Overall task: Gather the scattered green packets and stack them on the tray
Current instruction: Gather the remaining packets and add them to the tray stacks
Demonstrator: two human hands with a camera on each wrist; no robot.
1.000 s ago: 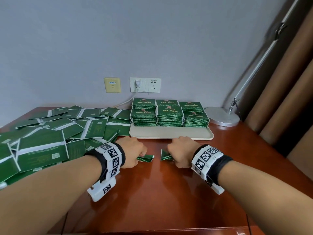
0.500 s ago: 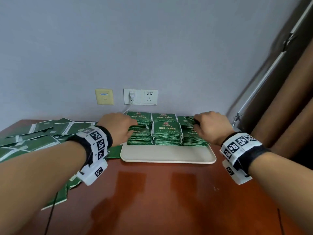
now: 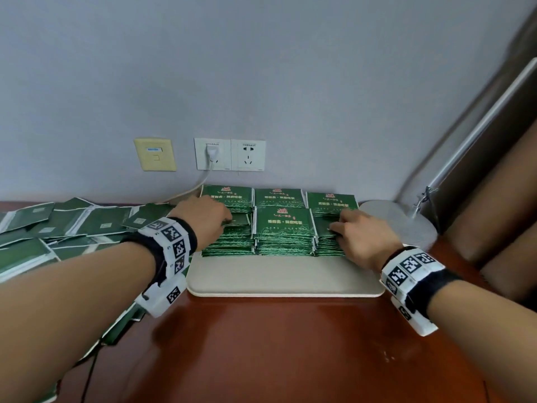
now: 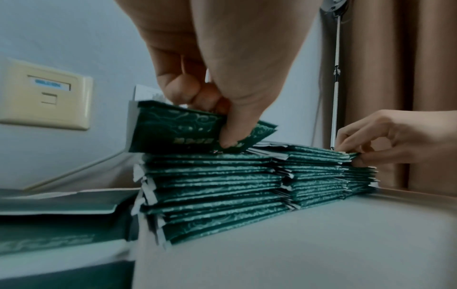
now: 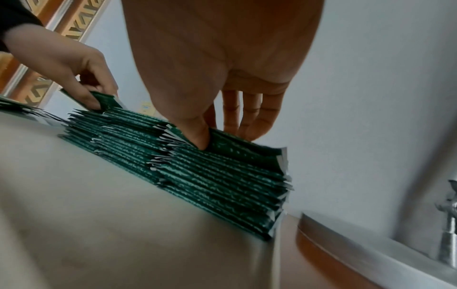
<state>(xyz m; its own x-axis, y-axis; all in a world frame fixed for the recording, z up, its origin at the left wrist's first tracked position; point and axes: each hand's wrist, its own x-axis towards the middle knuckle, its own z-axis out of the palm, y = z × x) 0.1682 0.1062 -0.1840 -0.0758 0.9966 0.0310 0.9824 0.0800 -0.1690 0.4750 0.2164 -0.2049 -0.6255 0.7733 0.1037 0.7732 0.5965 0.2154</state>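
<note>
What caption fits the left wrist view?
Left hand lays a green packet onto the front left stack on the tray.

A second ago both hands were fists on the counter (image 3: 276,344), each clutching a packet. Now the left hand (image 3: 203,218) lays its packet (image 4: 178,131) on the tray's (image 3: 284,282) left stack, the right hand (image 3: 364,235) on the right stack.
</note>
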